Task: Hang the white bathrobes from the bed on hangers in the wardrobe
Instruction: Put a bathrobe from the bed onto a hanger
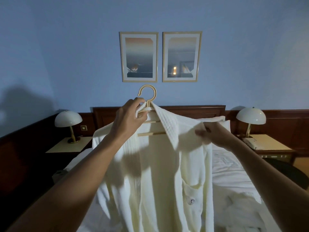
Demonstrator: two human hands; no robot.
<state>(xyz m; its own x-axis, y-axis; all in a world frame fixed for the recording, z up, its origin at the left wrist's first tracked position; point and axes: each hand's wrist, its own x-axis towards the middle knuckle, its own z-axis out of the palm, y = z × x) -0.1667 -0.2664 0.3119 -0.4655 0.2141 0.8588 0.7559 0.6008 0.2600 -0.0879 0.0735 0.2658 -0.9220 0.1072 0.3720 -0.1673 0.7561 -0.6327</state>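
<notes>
As bathrobe (158,173) hangs, hands (128,114) (215,133) seemingly grip.

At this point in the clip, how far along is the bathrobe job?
Done: one bathrobe is draped over a hanger. In hand: the left hand grips the hanger's neck above the bed, and the right hand pinches the robe's shoulder. Left: the wardrobe is out of view, so nothing is hung yet, and a crumpled white heap, seemingly another robe, lies on the bed.
</notes>
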